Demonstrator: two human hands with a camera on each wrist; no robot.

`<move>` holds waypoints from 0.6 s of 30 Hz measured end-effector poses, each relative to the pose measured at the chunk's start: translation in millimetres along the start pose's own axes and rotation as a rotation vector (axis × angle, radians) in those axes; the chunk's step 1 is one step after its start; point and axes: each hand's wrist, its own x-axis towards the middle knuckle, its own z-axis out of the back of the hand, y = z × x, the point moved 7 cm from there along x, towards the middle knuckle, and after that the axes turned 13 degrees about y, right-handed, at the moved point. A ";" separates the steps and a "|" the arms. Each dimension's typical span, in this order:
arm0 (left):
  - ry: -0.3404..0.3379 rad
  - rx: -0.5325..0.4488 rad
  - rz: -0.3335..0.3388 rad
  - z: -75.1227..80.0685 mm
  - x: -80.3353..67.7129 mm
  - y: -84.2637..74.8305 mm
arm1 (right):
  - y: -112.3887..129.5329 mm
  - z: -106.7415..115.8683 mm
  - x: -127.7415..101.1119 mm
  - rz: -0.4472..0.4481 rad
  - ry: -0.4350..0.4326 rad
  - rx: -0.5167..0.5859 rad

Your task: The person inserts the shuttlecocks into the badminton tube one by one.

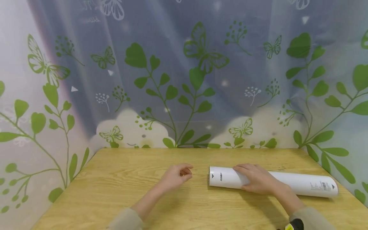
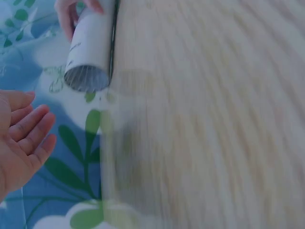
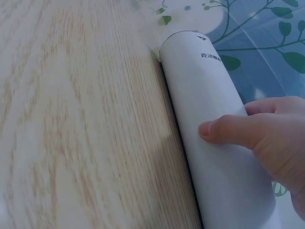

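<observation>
Right-hand fingers point(image 3: 224, 131) curl over the white paper roll point(image 1: 287, 182), the right hand point(image 1: 257, 179) gripping it near its left end as it lies flat on the wooden bench point(image 1: 120, 191). Just beside that end, the left hand point(image 1: 175, 175) hovers with loosely relaxed fingers point(image 2: 33, 131), holding nothing. Leaf-patterned curtain point(image 1: 184, 80) hangs behind.

Tube: a white paper roll point(image 3: 209, 124) lies on its side, running from upper centre to lower right of the frame, small printed characters near its far end.
Right hand point(image 3: 274, 138): at right edge, thumb pressed on the roll's side.
Table point(image 3: 81, 124): light wood grain, left of frame.
Backdrop point(image 3: 267, 33): leaf print, upper right.
</observation>
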 end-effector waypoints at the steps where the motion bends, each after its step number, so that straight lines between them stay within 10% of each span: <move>1: -0.007 0.016 0.004 3.9 -1.8 2.7 | -0.3 -0.5 0.3 -0.001 0.006 0.001; 18: -0.231 0.205 0.248 83.7 -36.4 63.0 | -11.0 4.9 8.7 -0.140 0.071 0.120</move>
